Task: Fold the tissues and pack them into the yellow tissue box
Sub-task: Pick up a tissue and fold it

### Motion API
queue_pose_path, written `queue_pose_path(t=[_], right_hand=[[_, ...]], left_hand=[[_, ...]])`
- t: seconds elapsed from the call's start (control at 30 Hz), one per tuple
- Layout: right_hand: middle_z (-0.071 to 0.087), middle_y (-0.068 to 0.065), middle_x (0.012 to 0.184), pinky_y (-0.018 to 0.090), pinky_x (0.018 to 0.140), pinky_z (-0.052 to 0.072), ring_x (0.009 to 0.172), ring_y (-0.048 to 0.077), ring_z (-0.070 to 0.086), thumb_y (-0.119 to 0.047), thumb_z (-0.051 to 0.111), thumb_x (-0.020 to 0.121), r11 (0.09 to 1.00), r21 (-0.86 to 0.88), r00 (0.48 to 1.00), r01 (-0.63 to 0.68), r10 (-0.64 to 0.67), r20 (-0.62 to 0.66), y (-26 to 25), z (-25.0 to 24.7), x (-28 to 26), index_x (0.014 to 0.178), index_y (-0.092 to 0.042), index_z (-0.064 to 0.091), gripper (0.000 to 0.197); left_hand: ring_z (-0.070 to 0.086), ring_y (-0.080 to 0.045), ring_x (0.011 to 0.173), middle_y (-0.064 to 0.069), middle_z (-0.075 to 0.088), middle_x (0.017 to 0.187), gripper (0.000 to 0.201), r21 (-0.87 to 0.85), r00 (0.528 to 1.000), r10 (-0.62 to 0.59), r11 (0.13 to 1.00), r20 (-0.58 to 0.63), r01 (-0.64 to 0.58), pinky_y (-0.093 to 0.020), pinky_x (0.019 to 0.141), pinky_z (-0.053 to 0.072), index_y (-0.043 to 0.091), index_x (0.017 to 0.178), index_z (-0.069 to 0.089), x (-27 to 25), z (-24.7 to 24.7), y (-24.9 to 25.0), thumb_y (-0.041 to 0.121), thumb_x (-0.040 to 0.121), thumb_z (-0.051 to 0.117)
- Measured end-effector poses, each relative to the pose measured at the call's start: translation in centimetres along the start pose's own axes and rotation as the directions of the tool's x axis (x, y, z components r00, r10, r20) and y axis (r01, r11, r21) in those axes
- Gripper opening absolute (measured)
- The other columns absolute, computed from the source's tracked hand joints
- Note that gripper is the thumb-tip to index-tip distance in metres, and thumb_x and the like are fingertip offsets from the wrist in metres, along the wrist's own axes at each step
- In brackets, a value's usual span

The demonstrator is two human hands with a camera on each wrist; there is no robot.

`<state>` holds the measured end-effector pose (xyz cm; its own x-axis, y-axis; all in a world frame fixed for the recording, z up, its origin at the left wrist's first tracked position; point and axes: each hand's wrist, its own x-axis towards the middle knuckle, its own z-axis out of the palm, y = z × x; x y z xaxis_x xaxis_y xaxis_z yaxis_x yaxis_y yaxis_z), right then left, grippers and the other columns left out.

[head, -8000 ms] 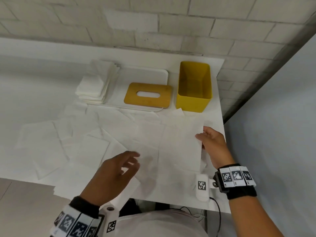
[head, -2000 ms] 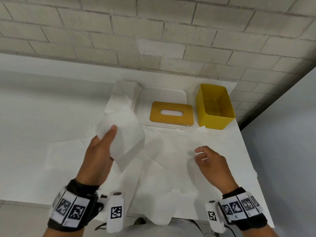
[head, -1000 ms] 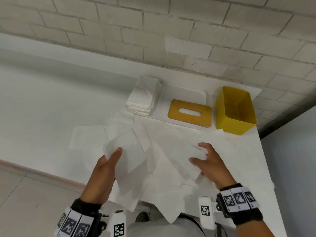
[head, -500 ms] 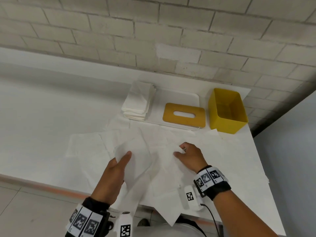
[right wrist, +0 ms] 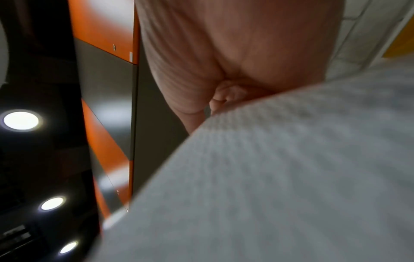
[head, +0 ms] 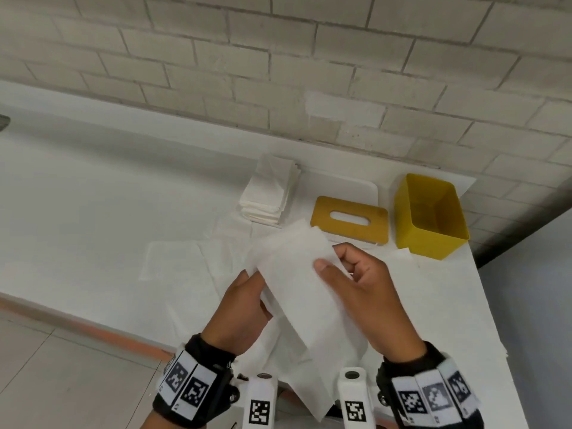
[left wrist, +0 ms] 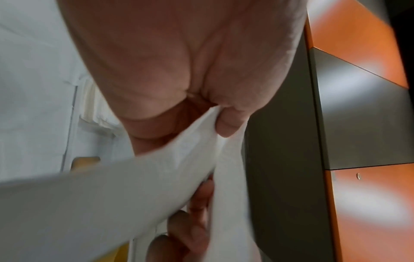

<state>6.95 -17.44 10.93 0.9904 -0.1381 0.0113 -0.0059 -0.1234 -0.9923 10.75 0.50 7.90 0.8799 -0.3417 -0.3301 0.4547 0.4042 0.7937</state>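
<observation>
Both hands hold one tissue (head: pixel 305 286) up off the table (head: pixel 93 218), in front of the person. The left hand (head: pixel 241 308) grips its left edge, fingers curled under and thumb on top; the left wrist view shows a fingertip (left wrist: pixel 228 124) pinching the paper's fold. The right hand (head: pixel 362 292) pinches the right edge, its thumb (head: pixel 328 269) pressed on the top face and the fingers curled behind. The tissue runs as a long strip between the two grips, its far end reaching toward the lid (head: pixel 351 219) and its near end hanging down between the wrists.

More loose tissues (head: pixel 173 261) lie flat on the table beneath the hands. A folded stack (head: pixel 270 193) sits on the left end of a white tray (head: pixel 340 187), with the slotted lid on the tray's near edge. The yellow box (head: pixel 430 216) stands open just right of the tray, with nothing seen inside.
</observation>
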Motion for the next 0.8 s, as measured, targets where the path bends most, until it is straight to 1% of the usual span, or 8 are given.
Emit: queue_pose_path(t=[0.2,0.27,0.37,0.43,0.53,0.63,0.73,0.8], right_hand=[[0.079,0.0,0.096,0.043,0.089,0.06,0.091,0.021,0.075,-0.018,0.071,0.093,1.0,0.024,0.998,-0.01,0.011,-0.058,0.0,0.0,-0.2,0.1,-0.018,0.075,0.008],[0.079,0.0,0.093,0.046,0.088,0.06,0.089,0.021,0.075,-0.019,0.072,0.092,1.0,0.007,0.997,-0.013,0.014,-0.08,0.0,-0.2,-0.3,0.099,-0.018,0.075,0.008],[0.079,0.004,0.089,0.053,0.088,0.059,0.087,0.028,0.075,-0.021,0.074,0.091,1.0,0.017,0.993,-0.015,0.017,-0.115,0.1,-0.1,-0.4,0.096,-0.022,0.075,0.006],[0.078,0.009,0.088,0.057,0.087,0.058,0.088,0.036,0.074,-0.024,0.076,0.089,0.999,0.036,0.99,-0.015,0.02,-0.137,0.3,-0.2,-0.4,0.095,-0.025,0.076,0.007],[0.077,0.015,0.088,0.061,0.084,0.057,0.089,0.045,0.071,-0.025,0.078,0.087,0.997,0.072,0.989,-0.007,0.017,-0.144,0.4,-0.4,-0.5,0.096,-0.025,0.077,0.009],[0.077,0.016,0.087,0.059,0.083,0.059,0.086,0.041,0.073,-0.023,0.078,0.087,0.997,0.078,0.986,-0.028,0.04,-0.164,0.7,-0.5,-0.6,0.098,-0.019,0.076,0.012],[0.07,0.031,0.088,0.063,0.079,0.057,0.087,0.054,0.065,-0.04,0.081,0.082,0.998,0.053,0.985,-0.026,0.035,-0.167,1.7,-0.5,-0.6,0.099,-0.021,0.075,0.027],[0.068,0.029,0.082,0.049,0.073,0.061,0.074,0.045,0.067,-0.047,0.08,0.08,0.999,0.017,0.991,-0.041,0.043,-0.128,2.2,-1.0,-0.5,0.1,-0.024,0.072,0.031]], left_hand=[[0.061,-0.023,0.132,-0.009,0.066,0.139,0.06,-0.011,0.992,0.025,1.0,0.122,-0.024,-0.037,0.105,0.052,0.017,0.142,0.057,0.3,1.0,0.1,0.056,0.098,0.049],[0.062,-0.023,0.131,-0.008,0.068,0.136,0.068,-0.043,0.992,0.033,0.999,0.125,-0.028,-0.034,0.1,0.056,0.019,0.14,0.058,0.2,1.2,0.0,0.062,0.088,0.046],[0.065,-0.022,0.127,-0.007,0.071,0.132,0.072,-0.056,0.978,0.087,0.995,0.188,-0.078,-0.031,0.093,0.059,0.024,0.126,0.071,-0.2,1.4,-0.2,0.073,0.073,0.071],[0.065,-0.021,0.126,-0.008,0.071,0.132,0.071,-0.049,0.965,0.119,0.993,0.234,-0.11,-0.03,0.094,0.058,0.026,0.119,0.078,-0.3,1.4,-0.5,0.069,0.062,0.086],[0.064,-0.024,0.128,-0.01,0.069,0.134,0.058,0.003,0.959,0.135,0.99,0.251,-0.14,-0.032,0.099,0.055,0.03,0.121,0.077,-0.1,1.6,-1.1,0.057,0.07,0.087],[0.067,-0.022,0.123,-0.007,0.073,0.128,0.029,0.014,0.963,0.123,0.991,0.24,-0.13,-0.03,0.095,0.057,0.035,0.116,0.078,-0.1,2.2,-1.5,0.035,0.088,0.069],[0.069,-0.022,0.12,-0.005,0.075,0.124,0.03,0.066,0.976,0.092,0.992,0.198,-0.107,-0.032,0.096,0.057,0.04,0.109,0.079,0.2,2.4,-2.0,0.03,0.091,0.057],[0.07,-0.022,0.118,-0.004,0.076,0.122,0.026,0.119,0.986,0.081,0.988,0.147,-0.099,-0.037,0.099,0.055,0.04,0.107,0.08,0.4,2.3,-1.9,0.036,0.09,0.06]])
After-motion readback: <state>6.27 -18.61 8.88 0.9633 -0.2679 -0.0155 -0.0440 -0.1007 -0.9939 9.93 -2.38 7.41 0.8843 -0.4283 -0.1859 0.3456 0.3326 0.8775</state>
